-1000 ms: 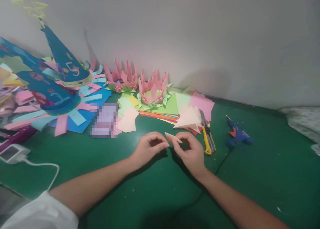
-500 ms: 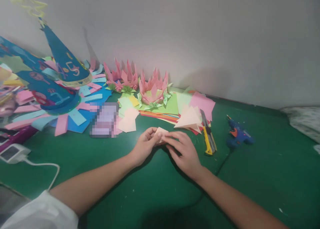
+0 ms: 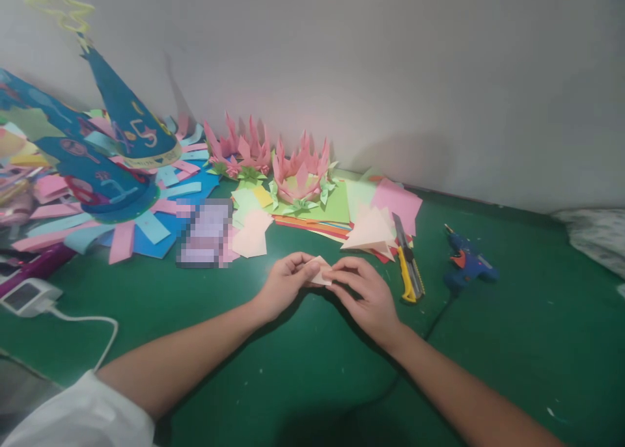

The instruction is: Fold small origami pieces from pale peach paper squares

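A small folded piece of pale peach paper [image 3: 320,271] is held just above the green table between both hands. My left hand [image 3: 288,283] is closed on its left side, the thumb lying on top. On the right edge, the fingertips of my right hand [image 3: 365,294] pinch the paper. Fingers hide part of its outline. Beyond the hands, loose peach sheets [image 3: 368,232] lie on a stack of coloured paper [image 3: 312,227]. A yellow box cutter [image 3: 409,268] rests to the right of my right hand.
A blue glue gun [image 3: 469,265] with a cord lies at the right. Pink paper crowns [image 3: 301,174] stand by the wall. Blue cone hats [image 3: 129,118] with paper strips fill the left, near a blurred phone [image 3: 205,233] and a white device [image 3: 30,297] with a cable.
The peach paper has turned and tilted slightly, and sits a little lower right. My right fingers have shifted to its right edge. My left hand has barely moved.
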`<state>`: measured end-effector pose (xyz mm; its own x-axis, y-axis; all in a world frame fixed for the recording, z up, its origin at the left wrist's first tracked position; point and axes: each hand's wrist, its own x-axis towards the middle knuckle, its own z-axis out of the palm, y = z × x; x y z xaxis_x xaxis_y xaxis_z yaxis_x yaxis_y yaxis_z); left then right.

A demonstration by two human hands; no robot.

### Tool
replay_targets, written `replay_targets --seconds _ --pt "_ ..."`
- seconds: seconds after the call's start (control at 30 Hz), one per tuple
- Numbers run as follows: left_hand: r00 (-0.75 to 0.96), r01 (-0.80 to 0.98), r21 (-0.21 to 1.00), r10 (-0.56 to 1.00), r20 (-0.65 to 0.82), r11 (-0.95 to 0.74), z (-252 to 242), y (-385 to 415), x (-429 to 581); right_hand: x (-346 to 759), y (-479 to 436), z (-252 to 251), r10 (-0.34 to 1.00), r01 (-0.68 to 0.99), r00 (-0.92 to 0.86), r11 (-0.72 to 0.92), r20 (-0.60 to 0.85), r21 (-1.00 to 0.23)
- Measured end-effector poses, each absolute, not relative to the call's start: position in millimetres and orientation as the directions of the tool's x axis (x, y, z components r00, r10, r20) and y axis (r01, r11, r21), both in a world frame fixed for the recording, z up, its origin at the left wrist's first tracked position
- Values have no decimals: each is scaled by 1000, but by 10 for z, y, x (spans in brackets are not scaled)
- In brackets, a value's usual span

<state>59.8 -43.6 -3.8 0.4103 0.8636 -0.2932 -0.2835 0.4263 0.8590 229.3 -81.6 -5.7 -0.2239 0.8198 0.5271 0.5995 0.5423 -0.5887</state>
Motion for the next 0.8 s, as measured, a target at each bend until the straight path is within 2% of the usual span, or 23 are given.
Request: replay_targets --seconds 0.23,0.47,0.67,0.8 --pt "430 -249 868 852 -299 430 -34 -444 586 2294 -814 -47 832 597 -212 526 512 -606" --pt "444 -291 861 856 -265 417 -49 -433 564 2293 -805 -62 833 566 -245 539 497 -624" --pt "428 -309 871 874 -231 382 -41 -451 601 2296 -810 -59 855 564 -211 502 473 -656" --pt "440 -274 886 868 -231 375 -31 -458 612 2284 -819 -40 898 571 -172 426 405 -701"
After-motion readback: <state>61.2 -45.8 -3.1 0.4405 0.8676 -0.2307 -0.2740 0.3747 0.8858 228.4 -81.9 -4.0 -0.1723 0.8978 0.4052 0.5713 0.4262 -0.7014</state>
